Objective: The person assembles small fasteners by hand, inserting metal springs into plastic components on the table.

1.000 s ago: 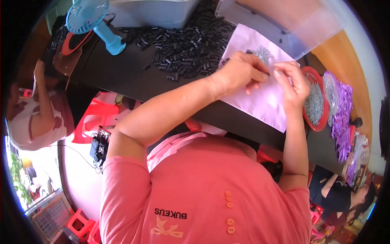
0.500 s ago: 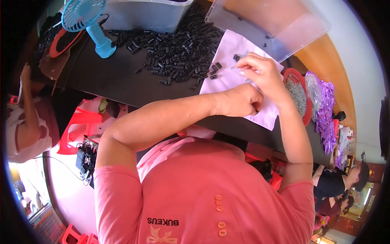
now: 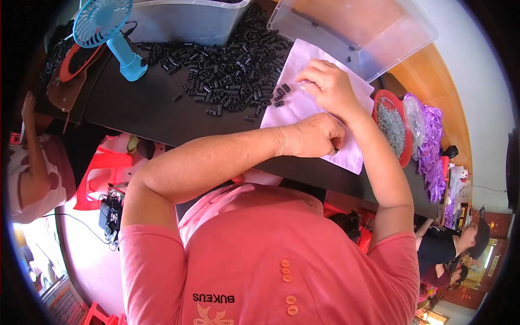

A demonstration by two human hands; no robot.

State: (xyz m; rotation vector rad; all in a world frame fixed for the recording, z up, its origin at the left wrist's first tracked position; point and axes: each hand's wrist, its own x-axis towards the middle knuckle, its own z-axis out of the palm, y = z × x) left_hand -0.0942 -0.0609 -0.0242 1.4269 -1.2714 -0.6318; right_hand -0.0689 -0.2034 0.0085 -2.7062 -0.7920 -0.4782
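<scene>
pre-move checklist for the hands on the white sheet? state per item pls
1. Left hand on white sheet: ok, fist rests near its lower edge.
2. Left grip holds a part: cannot tell, fingers curled shut.
3. Right hand on sheet: ok.
4. Right grip contents: cannot tell, fingertips hide it.
5. Loose black parts on sheet near the right hand: ok.
6. Red dish of small grey pieces beside sheet: ok.

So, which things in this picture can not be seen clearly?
- Head view: whatever the left hand pinches on the white sheet is hidden by its curled fingers.
- Right hand: its fingertips cover anything under them.
- Black parts: too small to tell their exact shape.
- Grey pieces in the red bowl: too small and blurred.
- Grey bin: cut off by the top edge.
</scene>
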